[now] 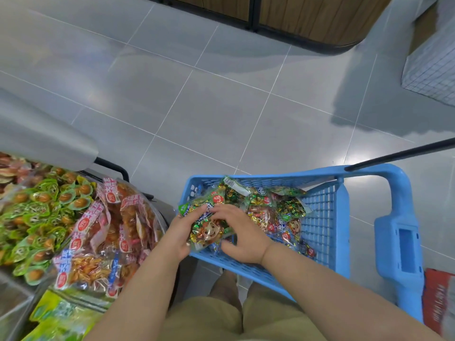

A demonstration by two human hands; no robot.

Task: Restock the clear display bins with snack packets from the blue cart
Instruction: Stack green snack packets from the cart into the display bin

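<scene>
Over the blue cart [320, 210], my left hand [178, 233] and right hand [243, 233] held one snack packet [209, 231], each grip curled round it.

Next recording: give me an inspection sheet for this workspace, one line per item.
Surface: glossy grey tiled floor.
Job's things: blue plastic lattice cart holding loose snack packets; clear display bins at left, heaped with packs.
Clutter: red package beside the cart's handle end.
Grippers: left hand and right hand both grip a cartoon-face snack packet over the cart.
Cables: nothing seen.
Surroundings: wood-panelled cabinet, white wire basket.
</scene>
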